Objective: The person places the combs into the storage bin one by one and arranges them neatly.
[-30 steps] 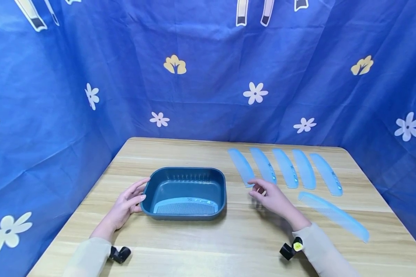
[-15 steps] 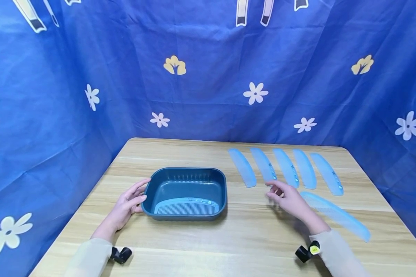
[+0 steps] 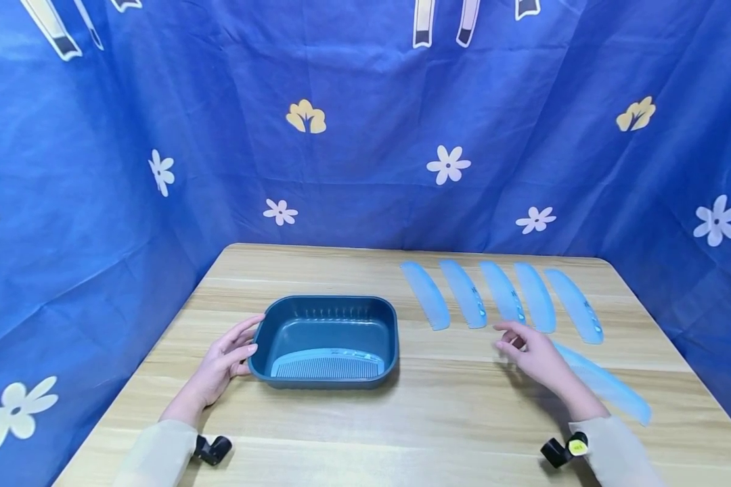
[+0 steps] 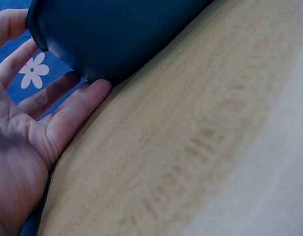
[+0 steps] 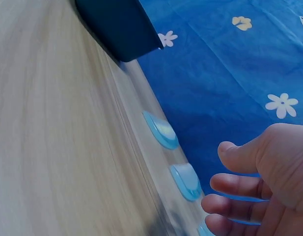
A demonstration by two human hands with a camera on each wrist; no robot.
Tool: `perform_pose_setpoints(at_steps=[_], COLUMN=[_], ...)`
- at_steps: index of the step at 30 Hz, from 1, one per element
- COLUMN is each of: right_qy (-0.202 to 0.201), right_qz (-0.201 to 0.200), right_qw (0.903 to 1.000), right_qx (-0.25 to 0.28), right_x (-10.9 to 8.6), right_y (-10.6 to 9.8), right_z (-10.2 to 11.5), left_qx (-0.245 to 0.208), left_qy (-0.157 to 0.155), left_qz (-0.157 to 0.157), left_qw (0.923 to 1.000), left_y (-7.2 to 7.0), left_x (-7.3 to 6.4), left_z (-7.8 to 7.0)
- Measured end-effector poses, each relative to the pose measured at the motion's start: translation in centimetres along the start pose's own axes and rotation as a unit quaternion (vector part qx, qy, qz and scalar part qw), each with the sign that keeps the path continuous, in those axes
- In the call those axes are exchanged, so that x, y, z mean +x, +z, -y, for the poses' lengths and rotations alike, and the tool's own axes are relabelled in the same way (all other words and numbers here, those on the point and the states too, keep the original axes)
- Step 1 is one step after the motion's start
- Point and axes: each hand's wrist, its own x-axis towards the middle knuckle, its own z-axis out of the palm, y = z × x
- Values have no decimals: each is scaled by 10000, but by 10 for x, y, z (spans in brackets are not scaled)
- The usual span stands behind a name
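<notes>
The left hand, fingers spread, braced the teal rectangular plastic tray at nine o'clock; the right hand, loosely curled, pinched nothing; curved blue plastic combs likely needed edge grips.

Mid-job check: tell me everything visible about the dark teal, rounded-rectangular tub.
The dark teal, rounded-rectangular tub looks like smooth, slightly glossy plastic. It is open-topped, with a thin rim and short vertical ribs along its far inner wall. It sits upright on the light wood-grain table. One light-blue, fine-toothed comb lies inside, toward the near side. The left hand's fingertips touch its left end.
</notes>
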Motion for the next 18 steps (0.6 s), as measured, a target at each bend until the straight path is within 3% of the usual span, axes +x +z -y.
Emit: perform_pose_setpoints(at_steps=[18], right_qy=[233], right_qz=[-703], right_qw=[9939], right_qx=[-811], right_x=[-30], right_y=[-40], right_z=[-30], left_qx=[-160], left_qy=[62], left_qz=[84], left_qw=[9998], left_y=[-1], left_x=[0], left_z=[2])
